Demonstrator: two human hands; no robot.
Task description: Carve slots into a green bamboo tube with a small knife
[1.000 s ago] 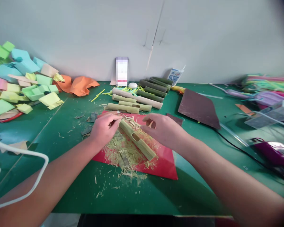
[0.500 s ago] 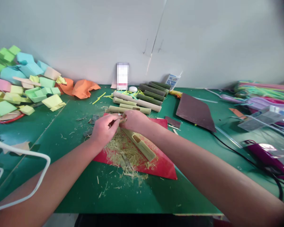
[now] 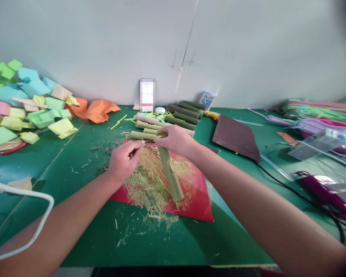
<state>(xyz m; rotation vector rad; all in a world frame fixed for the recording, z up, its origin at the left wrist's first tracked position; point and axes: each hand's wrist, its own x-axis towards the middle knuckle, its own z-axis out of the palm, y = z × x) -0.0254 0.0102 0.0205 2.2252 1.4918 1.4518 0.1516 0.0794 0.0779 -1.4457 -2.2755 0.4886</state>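
Observation:
My right hand (image 3: 174, 140) grips the far end of a pale bamboo tube (image 3: 170, 173). The tube's near end points down toward the red sheet (image 3: 200, 200), and a notch shows on its right side. To the left, my left hand (image 3: 126, 158) is closed in a pinch, apart from the tube. A small shiny tip pokes out at its fingers; what it belongs to is hidden. Bamboo shavings (image 3: 150, 184) and dust lie heaped on the red sheet beneath both hands.
Behind the hands lie more bamboo tubes (image 3: 184, 115), pale and green. A dark brown sheet (image 3: 236, 136) and a purple device (image 3: 324, 194) with a cord are on the right. Folded coloured paper (image 3: 31, 88) piles up at left; a white wire frame (image 3: 43, 215) is near my left forearm.
My right hand has turned the bamboo tube, so its notch now faces right, and has shifted slightly right. My left hand has parted from the tube, still pinched.

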